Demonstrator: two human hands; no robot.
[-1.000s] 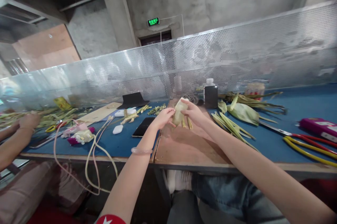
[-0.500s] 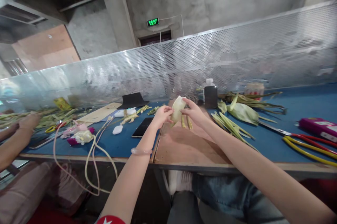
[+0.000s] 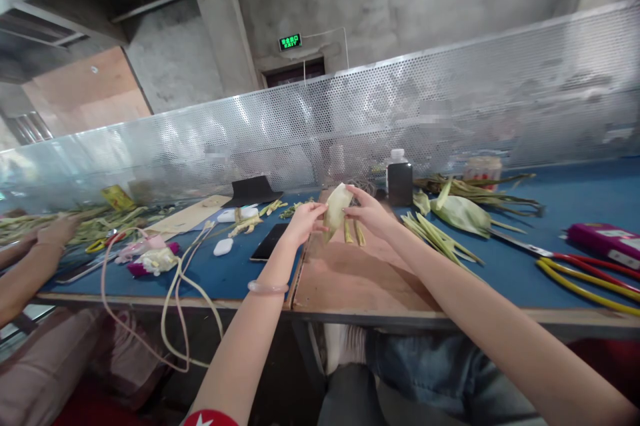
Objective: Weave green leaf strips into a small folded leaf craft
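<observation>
A pale green-white corn husk point(image 3: 336, 210) is held up above the brown board, between my two hands. My left hand point(image 3: 303, 223) pinches its left edge with the fingertips. On the other side, my right hand point(image 3: 370, 214) grips the husk near its top and right edge, thumb and fingers closed on it. Behind and below my right hand lie short yellowish husk strips point(image 3: 360, 234). To the right of that hand, more green husk strips point(image 3: 440, 238) are spread on the blue tabletop, near a broad husk leaf point(image 3: 463, 215).
Scissors point(image 3: 543, 253) with red and yellow handles and a purple box point(image 3: 605, 244) lie at right. A bottle point(image 3: 398, 157) stands behind a black phone-like object point(image 3: 401, 185). Left are a dark phone point(image 3: 270, 243), a white case point(image 3: 223, 247), looped cords point(image 3: 167, 319) and another person's hands point(image 3: 55, 233).
Both hands keep hold of the husk in nearly the same place. My left fingers have shifted very slightly to the left.
</observation>
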